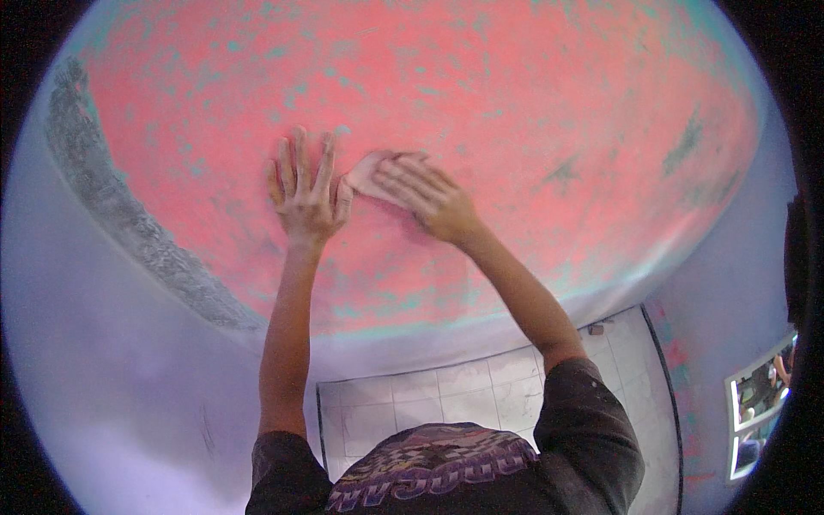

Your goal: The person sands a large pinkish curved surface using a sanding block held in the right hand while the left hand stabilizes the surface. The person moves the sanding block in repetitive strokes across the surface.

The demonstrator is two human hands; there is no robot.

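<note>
A large pink surface with teal patches spreads in front of me. My left hand lies flat against it, fingers spread and nothing in its grasp. Just to its right, my right hand presses a pale sheet, perhaps sandpaper, to the same surface. The fingers of that hand lie together over the sheet and are smeared by motion. The sheet's left end sticks out close to my left thumb; its other part is hidden under the fingers.
A rough grey band borders the pink area on the left. Purplish wall surrounds it. Below are pale floor tiles with a dark edge line and a small brown block. At the far right is a white-framed opening.
</note>
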